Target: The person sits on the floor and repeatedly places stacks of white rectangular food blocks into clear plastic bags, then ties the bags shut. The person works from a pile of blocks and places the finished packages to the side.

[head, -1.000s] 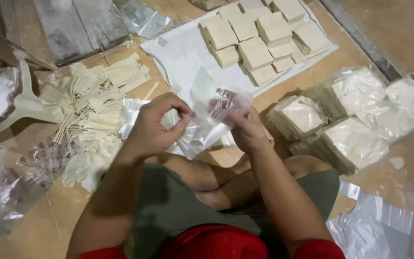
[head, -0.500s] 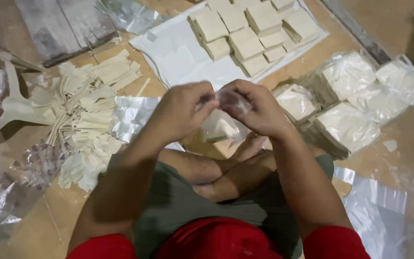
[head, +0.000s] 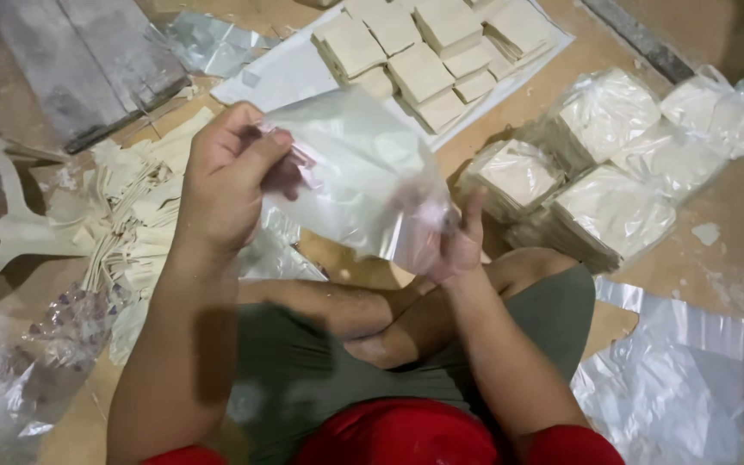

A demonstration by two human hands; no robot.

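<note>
Both hands have drawn apart since earlier; left hand [head: 230, 172] pinches the clear plastic bag [head: 363, 176] rim, right hand [head: 458, 245] grips its bottom corner; thin film could slip free.

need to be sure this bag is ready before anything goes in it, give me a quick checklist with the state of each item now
1. Left hand grips the clear plastic bag at its edge: ok.
2. Right hand holds the bag's lower corner: ok.
3. Bag mouth opened: cannot tell, the film is blurred.
4. Bag empty: ok, nothing shows inside.
5. Loose tan stacks on the white sheet lie ahead: ok.
6. Filled bags lie apart at the right: ok.
</note>
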